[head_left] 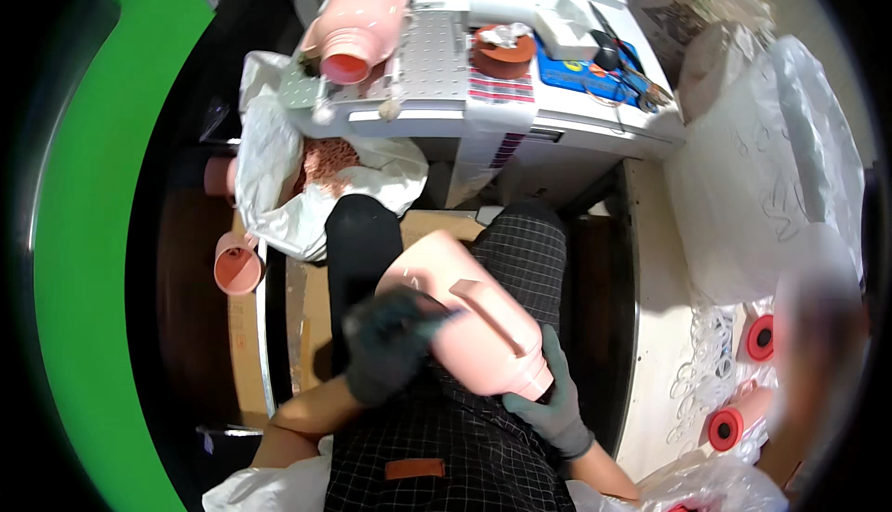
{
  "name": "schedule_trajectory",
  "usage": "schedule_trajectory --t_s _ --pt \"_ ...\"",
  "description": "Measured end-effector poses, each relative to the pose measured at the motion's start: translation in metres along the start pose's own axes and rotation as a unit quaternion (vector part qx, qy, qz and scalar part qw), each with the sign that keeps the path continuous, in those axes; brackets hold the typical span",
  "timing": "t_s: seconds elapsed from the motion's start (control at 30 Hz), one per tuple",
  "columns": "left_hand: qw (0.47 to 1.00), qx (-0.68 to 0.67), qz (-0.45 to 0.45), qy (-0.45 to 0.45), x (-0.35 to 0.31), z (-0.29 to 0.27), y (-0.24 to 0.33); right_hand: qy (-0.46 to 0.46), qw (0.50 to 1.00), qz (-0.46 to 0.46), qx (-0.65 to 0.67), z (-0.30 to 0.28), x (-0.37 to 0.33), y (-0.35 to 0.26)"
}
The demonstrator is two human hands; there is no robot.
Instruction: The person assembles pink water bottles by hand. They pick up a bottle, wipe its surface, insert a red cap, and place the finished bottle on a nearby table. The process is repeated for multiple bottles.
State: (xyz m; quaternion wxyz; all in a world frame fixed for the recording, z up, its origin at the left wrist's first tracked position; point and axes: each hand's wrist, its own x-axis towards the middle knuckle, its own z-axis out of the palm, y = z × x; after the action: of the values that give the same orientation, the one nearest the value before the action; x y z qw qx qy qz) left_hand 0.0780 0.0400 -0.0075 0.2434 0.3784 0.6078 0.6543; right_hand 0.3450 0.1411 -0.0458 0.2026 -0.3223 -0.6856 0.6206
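Note:
A pale pink plastic jug (446, 326) with a moulded handle lies tilted across my lap, its neck toward the lower right. My right hand (562, 410), in a grey-green glove, is closed round the jug's neck end and supports it from below. Against the jug's left side is my left hand (386, 340), in a dark glove and smeared by motion. Its fingers point toward the handle, and I cannot make out whether they hold a small tool.
Another pink jug (362, 19) lies on the perforated metal worktop (432, 57). Beside it are a brown tape roll (503, 52) and a blue mat (567, 73). Below hangs a white bag (269, 191) of pink scraps. At right, another person's blurred arm (808, 391) passes red-capped pink jugs (727, 428).

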Motion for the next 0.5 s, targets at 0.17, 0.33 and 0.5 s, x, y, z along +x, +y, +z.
schedule_trajectory --t_s 0.17,0.33,0.5 --pt "0.929 -0.161 -0.301 0.142 0.008 -0.049 -0.007 0.018 0.96 -0.159 -0.229 0.037 0.016 0.005" --pt "0.934 -0.176 -0.282 0.134 0.0 -0.059 -0.015 0.007 0.952 -0.176 -0.251 0.044 0.015 0.011" --pt "0.945 -0.131 -0.259 0.152 -0.013 -0.061 -0.028 0.003 0.928 -0.231 -0.292 0.048 0.015 0.01"
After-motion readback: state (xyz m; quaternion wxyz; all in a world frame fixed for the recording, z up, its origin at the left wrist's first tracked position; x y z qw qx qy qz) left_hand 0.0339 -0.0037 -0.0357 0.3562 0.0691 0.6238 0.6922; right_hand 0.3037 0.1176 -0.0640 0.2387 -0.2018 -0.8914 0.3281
